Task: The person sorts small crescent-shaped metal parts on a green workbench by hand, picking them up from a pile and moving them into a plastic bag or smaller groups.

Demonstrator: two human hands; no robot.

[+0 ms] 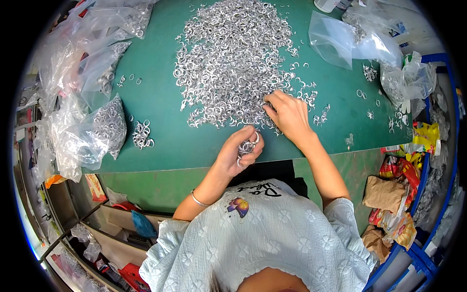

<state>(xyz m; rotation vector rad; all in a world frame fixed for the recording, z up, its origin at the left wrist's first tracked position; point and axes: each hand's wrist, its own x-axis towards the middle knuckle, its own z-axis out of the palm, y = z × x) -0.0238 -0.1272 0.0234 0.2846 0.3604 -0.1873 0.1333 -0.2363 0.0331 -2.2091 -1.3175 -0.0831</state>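
Note:
A wide pile of small silvery metal rings spreads over the green tabletop, many of them looking like open C-shapes. At the pile's near edge my left hand is cupped around several metal rings, which show between thumb and curled fingers. My right hand reaches into the near right edge of the pile with its fingers bent down and pressed together. Its fingertips touch the rings there; whether they pinch one is hidden.
Clear plastic bags of rings crowd the left edge, beside a small ring heap. More plastic bags lie at the far right, with small ring groups near them. Blue-framed shelving with packages stands right of the table.

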